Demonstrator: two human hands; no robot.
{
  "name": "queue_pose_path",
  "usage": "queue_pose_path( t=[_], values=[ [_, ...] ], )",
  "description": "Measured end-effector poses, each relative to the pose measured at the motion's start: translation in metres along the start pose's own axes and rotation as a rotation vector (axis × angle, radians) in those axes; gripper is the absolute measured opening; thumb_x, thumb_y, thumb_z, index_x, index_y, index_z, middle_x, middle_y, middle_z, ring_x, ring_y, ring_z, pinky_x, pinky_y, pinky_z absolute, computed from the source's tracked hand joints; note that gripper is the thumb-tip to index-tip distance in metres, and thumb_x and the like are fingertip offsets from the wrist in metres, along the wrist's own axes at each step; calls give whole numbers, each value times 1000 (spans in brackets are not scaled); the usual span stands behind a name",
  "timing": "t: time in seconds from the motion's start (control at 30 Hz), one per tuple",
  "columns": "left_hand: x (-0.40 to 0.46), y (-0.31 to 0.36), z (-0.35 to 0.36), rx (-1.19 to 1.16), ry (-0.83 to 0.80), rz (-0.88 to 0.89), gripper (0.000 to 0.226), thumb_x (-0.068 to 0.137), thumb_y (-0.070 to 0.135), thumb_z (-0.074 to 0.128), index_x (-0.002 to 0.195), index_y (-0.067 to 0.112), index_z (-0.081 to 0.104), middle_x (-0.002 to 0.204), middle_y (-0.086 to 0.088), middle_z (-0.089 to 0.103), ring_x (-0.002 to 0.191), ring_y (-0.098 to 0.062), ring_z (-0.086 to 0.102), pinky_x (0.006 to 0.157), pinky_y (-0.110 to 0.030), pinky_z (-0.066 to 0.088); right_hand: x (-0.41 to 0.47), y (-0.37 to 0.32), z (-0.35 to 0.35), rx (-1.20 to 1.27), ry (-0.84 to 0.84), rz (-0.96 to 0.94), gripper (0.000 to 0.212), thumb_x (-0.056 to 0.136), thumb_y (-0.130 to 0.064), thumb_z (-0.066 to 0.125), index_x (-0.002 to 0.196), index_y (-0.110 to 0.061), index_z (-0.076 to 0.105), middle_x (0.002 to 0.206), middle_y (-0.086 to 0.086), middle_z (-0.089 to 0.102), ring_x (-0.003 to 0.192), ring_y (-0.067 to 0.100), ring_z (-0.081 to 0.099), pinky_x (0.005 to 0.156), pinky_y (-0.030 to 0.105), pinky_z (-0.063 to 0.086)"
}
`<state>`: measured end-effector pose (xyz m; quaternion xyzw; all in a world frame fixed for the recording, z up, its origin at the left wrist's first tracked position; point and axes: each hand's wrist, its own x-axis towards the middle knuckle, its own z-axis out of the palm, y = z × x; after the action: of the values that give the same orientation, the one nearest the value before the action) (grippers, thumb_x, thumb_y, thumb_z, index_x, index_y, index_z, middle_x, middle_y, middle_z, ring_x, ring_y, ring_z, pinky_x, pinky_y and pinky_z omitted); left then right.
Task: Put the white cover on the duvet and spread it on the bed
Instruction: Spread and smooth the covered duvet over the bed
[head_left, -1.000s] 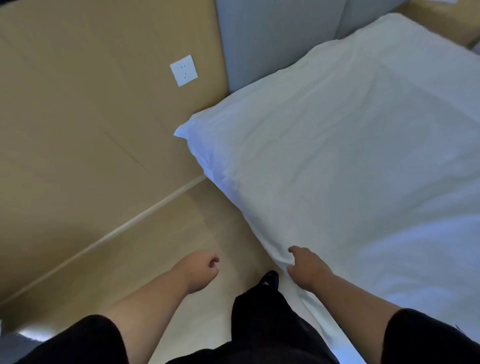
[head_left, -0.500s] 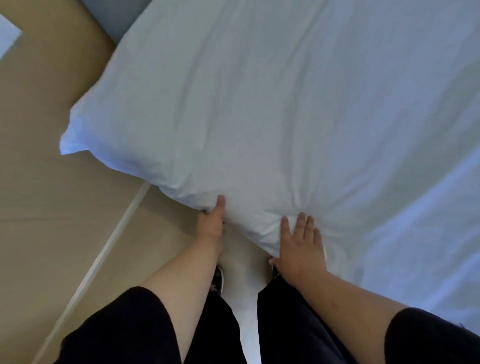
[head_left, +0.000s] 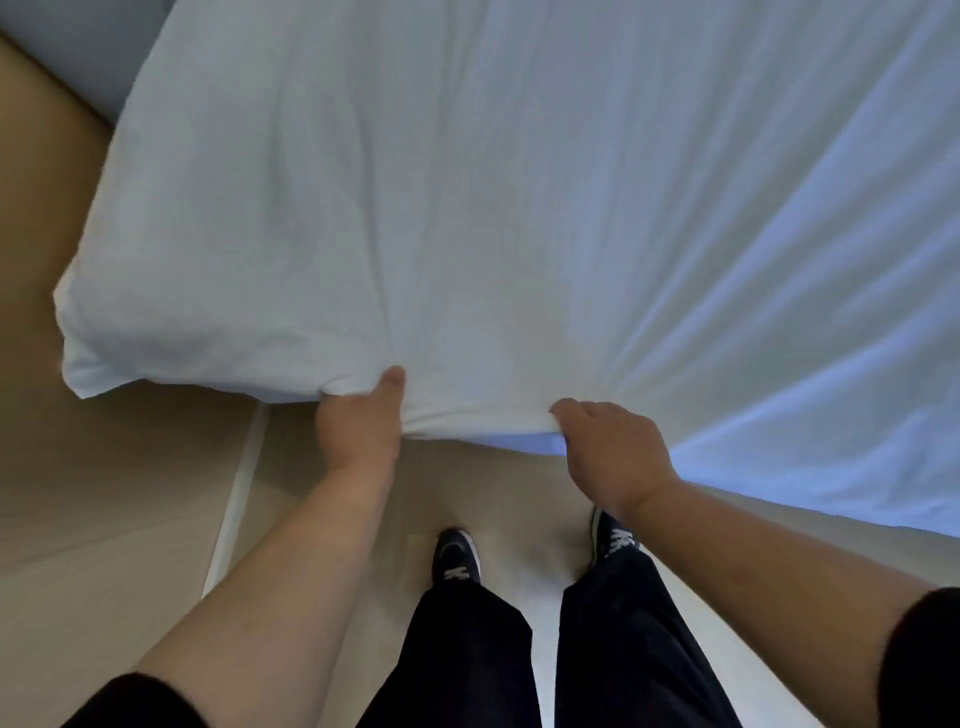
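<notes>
The white covered duvet (head_left: 493, 208), soft cotton creased into fine folds that fan away from the grip, fills the far and right of the view, its rounded corner jutting left. The left hand (head_left: 358, 426) and right hand (head_left: 613, 452) each clench fingers round its near hem, close together. Below lies bare tan floor (head_left: 130, 493) around dark shoes (head_left: 457, 556).

The duvet (head_left: 519, 208) lies ahead, its near edge held by the left hand (head_left: 358, 426) and, to its right, the right hand (head_left: 613, 457); both shoes (head_left: 457, 556) stand on the floor (head_left: 130, 493) below
</notes>
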<state>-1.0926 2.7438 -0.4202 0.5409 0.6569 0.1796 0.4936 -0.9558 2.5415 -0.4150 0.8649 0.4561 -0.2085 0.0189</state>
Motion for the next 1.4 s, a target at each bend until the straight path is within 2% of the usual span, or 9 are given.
queue_pose_path(
  t=[0.1, 0.27, 0.4, 0.67, 0.77, 0.87, 1.17, 1.3, 1.4],
  values=[
    [0, -55, 22, 27, -230, -170, 47, 86, 35, 75, 125, 14, 60, 120, -1, 66, 109, -21, 62, 99, -34, 47, -6, 11, 54, 95, -278, 113, 33, 96, -17, 47, 128, -23, 52, 115, 2, 64, 104, 27, 61, 75, 34, 44],
    [-24, -136, 73, -92, -484, -446, 26, 87, 24, 73, 103, 25, 53, 109, 2, 62, 123, -28, 56, 103, -47, 44, -46, 29, 124, 858, 112, 834, 21, 98, -43, 51, 99, -24, 61, 89, -8, 66, 86, 22, 63, 73, 36, 48],
    [-37, -154, 125, -571, -550, -657, 36, 100, 24, 51, 136, 24, 53, 130, 7, 57, 135, -20, 44, 113, -44, 29, -51, 89, 168, 1651, 314, 1349, 57, 97, -49, 52, 147, -26, 40, 139, -3, 52, 112, 19, 58, 96, 43, 47],
    [-62, -137, 169, -767, -534, -670, 10, 84, 11, 56, 76, 13, 60, 61, 0, 51, 59, -15, 44, 78, -32, 49, -31, 150, 150, 2559, 589, 939, 23, 87, -9, 57, 102, -18, 72, 109, 3, 72, 104, 23, 69, 94, 37, 55],
    [-68, -131, 173, -743, -452, -641, 19, 96, 15, 48, 100, 11, 67, 95, -7, 70, 90, -22, 63, 90, -36, 52, -32, 152, 141, 2590, 602, 1026, 27, 88, -6, 50, 90, -15, 75, 91, 4, 75, 82, 21, 72, 76, 33, 60],
    [-74, -129, 177, -899, -517, -630, 39, 94, 27, 49, 127, 14, 66, 129, -11, 65, 122, -31, 60, 106, -49, 45, -37, 163, 139, 2656, 656, 1091, 39, 83, -18, 50, 116, -19, 71, 116, 4, 72, 109, 25, 67, 99, 42, 52],
    [-88, -142, 207, -1098, -796, -646, 48, 94, 33, 57, 140, 19, 56, 142, -11, 56, 131, -37, 52, 111, -55, 37, -44, 177, 155, 2841, 664, 813, 36, 96, -23, 45, 124, -17, 67, 127, 7, 69, 122, 32, 62, 108, 48, 44],
    [-110, -166, 197, -878, -574, -648, 21, 90, 20, 62, 108, 12, 69, 110, -8, 72, 92, -23, 72, 70, -32, 60, -53, 165, 173, 2796, 546, 843, 34, 79, -12, 50, 102, -8, 74, 119, 13, 70, 124, 33, 59, 110, 50, 42],
    [-133, -198, 169, -580, -470, -668, 6, 91, 25, 66, 94, 22, 63, 80, 6, 62, 40, -4, 37, 34, -16, 26, -71, 151, 185, 2800, 466, 881, 27, 87, -19, 59, 104, -6, 75, 116, 14, 71, 127, 33, 58, 112, 48, 41]
  ],
)
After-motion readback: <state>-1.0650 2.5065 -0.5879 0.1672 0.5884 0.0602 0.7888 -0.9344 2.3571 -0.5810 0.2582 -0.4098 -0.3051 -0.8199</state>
